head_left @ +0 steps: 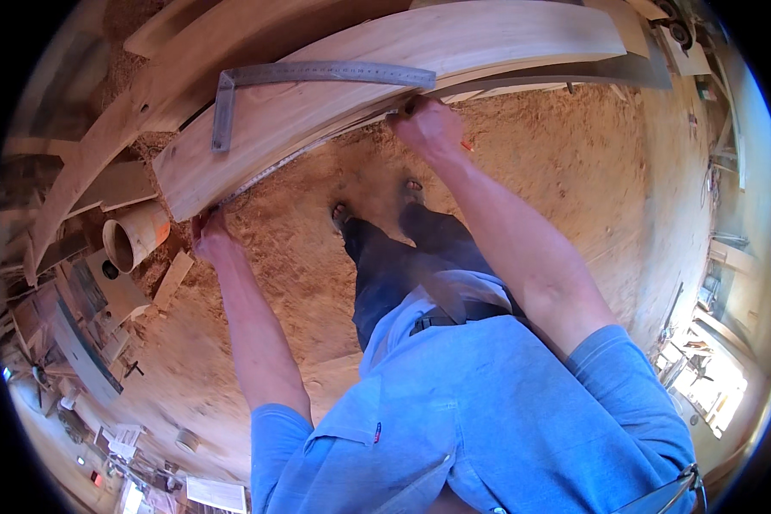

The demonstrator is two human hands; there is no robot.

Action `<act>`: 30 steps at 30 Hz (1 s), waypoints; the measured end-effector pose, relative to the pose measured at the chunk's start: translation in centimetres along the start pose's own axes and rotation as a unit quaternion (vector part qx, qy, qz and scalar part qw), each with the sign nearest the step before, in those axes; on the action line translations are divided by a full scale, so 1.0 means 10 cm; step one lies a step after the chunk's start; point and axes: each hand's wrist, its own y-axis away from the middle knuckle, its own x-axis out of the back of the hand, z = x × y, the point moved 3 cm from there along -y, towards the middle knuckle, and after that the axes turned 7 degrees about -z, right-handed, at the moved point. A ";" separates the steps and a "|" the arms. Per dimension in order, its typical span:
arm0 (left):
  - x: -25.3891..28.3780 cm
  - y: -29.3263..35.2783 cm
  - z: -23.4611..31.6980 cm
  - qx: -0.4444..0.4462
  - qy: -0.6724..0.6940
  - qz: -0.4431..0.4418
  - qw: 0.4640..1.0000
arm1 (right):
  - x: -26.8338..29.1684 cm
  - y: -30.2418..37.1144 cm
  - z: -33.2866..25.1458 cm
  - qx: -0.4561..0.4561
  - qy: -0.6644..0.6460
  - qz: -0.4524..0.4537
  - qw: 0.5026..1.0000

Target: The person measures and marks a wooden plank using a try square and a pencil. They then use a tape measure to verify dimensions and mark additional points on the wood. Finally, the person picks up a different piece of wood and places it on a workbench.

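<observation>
A pale wooden board [522, 34] lies across the workbench in front of me. Along its near edge runs the thin light blade of a tape measure [270, 170]. At the board's left end, my left hand [214, 240] is closed on the blade's end, its fingertips partly hidden at the corner. My right hand [428, 128] is closed on the tape farther right, under the near edge; its fingers hide most of what they grip. A small red-orange tip [467, 146] pokes out beside the right wrist. On the board rests a metal try square [334, 72], touched by neither hand.
A pale bucket [135, 236] lies tipped on its side left of the board, with wood offcuts [173, 279] around it. Curved planks [86, 167] stand beyond. Sawdust covers the floor [522, 223] under my feet. A bright opening [711, 385] shows at the right.
</observation>
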 end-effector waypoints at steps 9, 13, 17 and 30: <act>0.09 0.00 -0.01 0.010 -0.061 -0.005 0.998 | -0.29 0.03 0.15 0.169 0.076 0.083 0.979; 0.11 -0.02 0.00 0.030 -0.046 0.052 0.997 | -0.28 0.04 0.17 0.262 0.107 0.097 0.954; -0.14 0.39 0.20 0.079 -0.044 0.109 0.990 | -0.28 0.13 0.33 0.169 0.107 -0.119 0.973; -0.83 2.68 -0.26 0.258 -0.121 -0.245 0.927 | 0.10 1.31 1.22 0.076 -0.051 -0.223 0.971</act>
